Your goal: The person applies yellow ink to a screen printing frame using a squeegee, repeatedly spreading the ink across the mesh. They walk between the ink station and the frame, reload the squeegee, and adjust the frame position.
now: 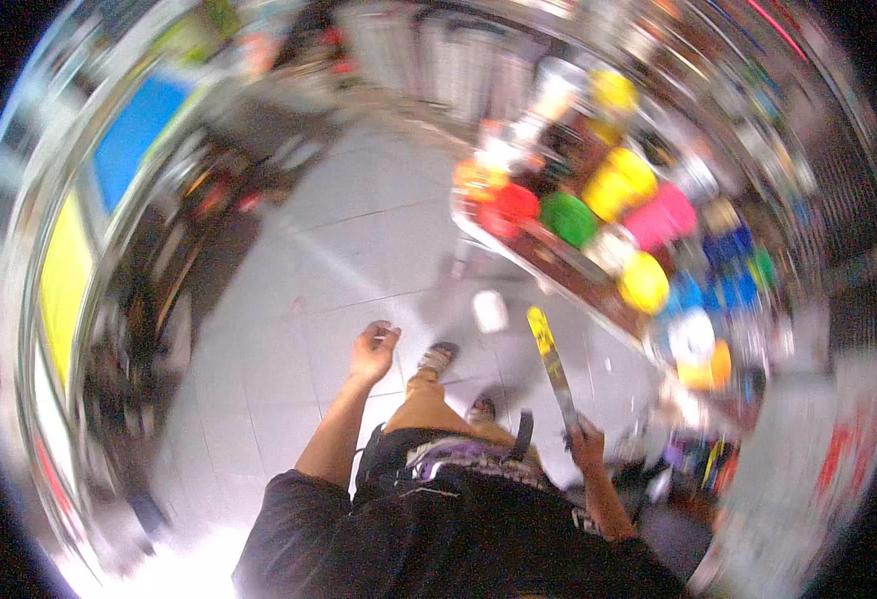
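Low at the center, my left hand (376,347) hangs beside my legs with its fingers curled; what they hold, if anything, is too blurred to make out. On the right, my right hand (583,444) grips a long flat grey tool (556,369) with a yellow upper end, held upright and angled toward the upper left. Beyond that tool lies a small white object (489,310) on the grey tiled floor (298,250).
A table (548,265) crowded with colored containers (568,218) runs along the right. Blurred shelving (144,290) with blue and yellow panels (139,135) lines the left. Pale stacked material (428,65) stands at the back. A light board (808,469) is at lower right.
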